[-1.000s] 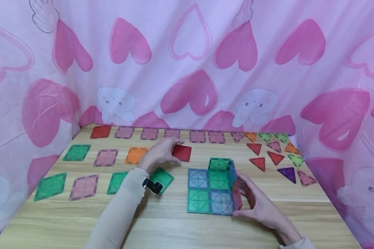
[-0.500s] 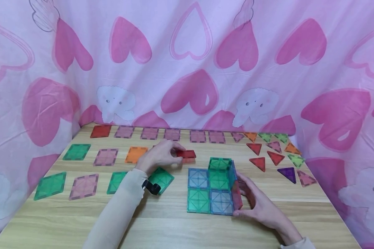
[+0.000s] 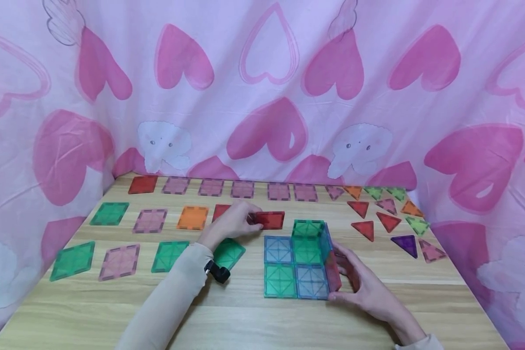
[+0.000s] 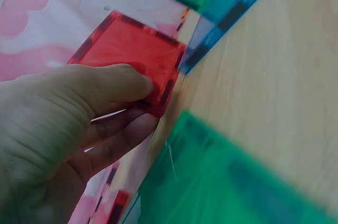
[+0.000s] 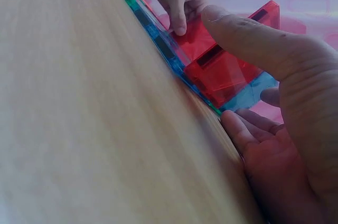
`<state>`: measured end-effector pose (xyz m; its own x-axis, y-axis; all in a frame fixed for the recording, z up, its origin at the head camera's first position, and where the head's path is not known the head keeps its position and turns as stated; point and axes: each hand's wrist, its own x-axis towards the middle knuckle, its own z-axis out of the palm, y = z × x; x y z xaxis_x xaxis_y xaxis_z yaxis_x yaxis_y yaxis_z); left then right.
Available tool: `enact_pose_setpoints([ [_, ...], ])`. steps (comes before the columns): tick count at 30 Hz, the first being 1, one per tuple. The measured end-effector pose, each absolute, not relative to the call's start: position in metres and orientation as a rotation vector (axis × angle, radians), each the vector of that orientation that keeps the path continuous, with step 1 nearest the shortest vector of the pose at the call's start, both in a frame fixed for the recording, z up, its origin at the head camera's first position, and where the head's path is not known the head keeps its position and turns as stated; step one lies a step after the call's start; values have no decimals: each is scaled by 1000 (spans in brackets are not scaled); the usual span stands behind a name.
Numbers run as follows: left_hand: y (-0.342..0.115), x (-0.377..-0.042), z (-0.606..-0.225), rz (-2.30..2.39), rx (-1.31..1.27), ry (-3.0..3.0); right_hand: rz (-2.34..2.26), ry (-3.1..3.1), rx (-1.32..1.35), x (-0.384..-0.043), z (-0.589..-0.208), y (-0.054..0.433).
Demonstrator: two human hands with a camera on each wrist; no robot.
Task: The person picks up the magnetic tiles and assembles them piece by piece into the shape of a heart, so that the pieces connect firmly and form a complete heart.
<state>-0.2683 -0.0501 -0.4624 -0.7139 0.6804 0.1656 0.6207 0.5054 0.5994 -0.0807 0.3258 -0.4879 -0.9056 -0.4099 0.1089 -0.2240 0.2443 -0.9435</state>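
Observation:
In the head view, my left hand (image 3: 232, 224) pinches a red square magnetic tile (image 3: 271, 220) between thumb and fingers, raised on edge left of a part-built structure. The left wrist view shows the thumb across that tile's face. The structure has a two-by-two base of green (image 3: 280, 281) and blue (image 3: 312, 282) square tiles. A green tile (image 3: 308, 227) stands at its back; a blue tile (image 3: 325, 240) and a red tile (image 3: 334, 274) stand along its right side. Around that standing red tile my right hand (image 3: 365, 288) curls, thumb near the front corner, fingers on the outer side.
Flat square tiles lie in rows to the left and back, including an orange tile (image 3: 192, 218), a pink tile (image 3: 119, 261) and a green tile (image 3: 229, 253) beside the left wrist. Several triangles, one a purple triangle (image 3: 405, 245), lie at right. A pink curtain (image 3: 262, 121) borders the table.
The red tile in my left hand has been tipped up from lying flat and carried slightly right, nearer the structure. My right hand stays where it was.

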Motion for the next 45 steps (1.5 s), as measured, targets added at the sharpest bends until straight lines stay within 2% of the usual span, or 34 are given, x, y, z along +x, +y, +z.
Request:
enact_pose_setpoints([
  [9,-28,-262,-463,1070,1225,2536,-1721,2366,-594,-84,-486,329],
  [20,-16,-257,-469,1121,1204,2459,-1754,2369,-605,-78,-487,343],
  [29,-27,-280,-464,1033,1071,2696,-1741,2314,-579,-80,-490,343],
  [37,-12,-303,-470,891,1116,2691,-1715,2334,-525,-78,-490,343],
  [45,-9,-304,-465,803,1136,2719,-1688,2356,-532,-79,-487,346],
])
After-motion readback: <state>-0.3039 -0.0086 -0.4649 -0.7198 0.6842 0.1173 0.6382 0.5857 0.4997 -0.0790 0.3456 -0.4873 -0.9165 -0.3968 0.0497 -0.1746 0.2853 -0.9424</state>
